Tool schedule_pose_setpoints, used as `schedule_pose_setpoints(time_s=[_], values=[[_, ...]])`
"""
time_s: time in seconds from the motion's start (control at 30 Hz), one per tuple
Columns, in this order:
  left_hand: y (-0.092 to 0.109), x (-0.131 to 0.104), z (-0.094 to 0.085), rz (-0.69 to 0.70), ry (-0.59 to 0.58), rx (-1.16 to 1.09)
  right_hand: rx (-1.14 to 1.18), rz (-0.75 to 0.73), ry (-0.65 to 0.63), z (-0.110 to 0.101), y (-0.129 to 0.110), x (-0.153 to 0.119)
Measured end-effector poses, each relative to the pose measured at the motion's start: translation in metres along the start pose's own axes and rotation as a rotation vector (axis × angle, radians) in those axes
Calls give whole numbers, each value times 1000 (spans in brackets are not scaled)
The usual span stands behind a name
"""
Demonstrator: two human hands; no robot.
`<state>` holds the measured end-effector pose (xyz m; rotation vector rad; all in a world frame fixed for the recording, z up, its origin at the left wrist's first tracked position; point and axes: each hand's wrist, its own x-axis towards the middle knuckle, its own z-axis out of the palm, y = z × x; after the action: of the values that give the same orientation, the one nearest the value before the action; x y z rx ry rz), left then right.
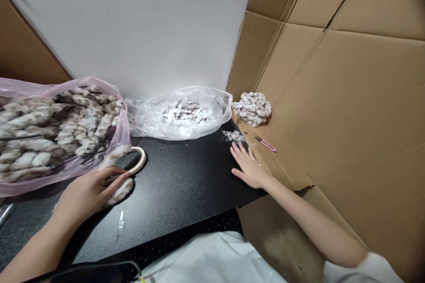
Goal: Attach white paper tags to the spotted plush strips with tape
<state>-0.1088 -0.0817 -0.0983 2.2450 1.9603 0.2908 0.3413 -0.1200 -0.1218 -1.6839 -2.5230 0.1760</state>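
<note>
My left hand (88,192) is closed at the left of the table, its thumb and fingers pinching a cream-white ring that looks like a roll of tape (140,161). A furry white-and-brown strip (123,190) curls out above and below those fingers; the part under the hand is hidden. My right hand (248,169) lies palm down with fingers spread at the right side of the black table, holding nothing. Just beyond its fingertips is a tuft of loose fluff (234,136). Pink-handled thread snips (265,143) rest on cardboard to its right.
A pink plastic bag (123,130) full of furry strips stands at left. Behind the black table (179,177), a clear bag (215,119) holds white paper scraps. A furry bundle (253,109) sits in the corner. Cardboard panels (358,97) wall off the right side.
</note>
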Motion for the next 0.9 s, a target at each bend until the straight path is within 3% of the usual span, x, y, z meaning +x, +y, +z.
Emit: schedule_pose_setpoints(time_s=[0.17,0.27,0.37,0.47,0.53,0.6,0.67,0.77,0.9], values=[[1,-2,-1,21,26,-17,-11,199,142,-4,23,83],[0,-3,-1,5,-1,-40,-16,223,204,-12,24,101],[0,-3,-1,-11,-35,-58,25,232,312,-16,26,77],[-1,-2,-1,-27,-55,-52,115,397,471,-11,33,25],[-2,-1,0,-46,-65,-50,106,500,467,-5,37,-7],[-2,1,0,-63,-73,-50,54,528,384,1,37,-26],[-1,2,-1,-68,-79,-51,5,518,296,4,32,-27],[0,2,-1,-62,-90,-47,2,487,204,4,21,-5],[0,0,-1,-32,-59,-45,92,402,229,-5,9,21]])
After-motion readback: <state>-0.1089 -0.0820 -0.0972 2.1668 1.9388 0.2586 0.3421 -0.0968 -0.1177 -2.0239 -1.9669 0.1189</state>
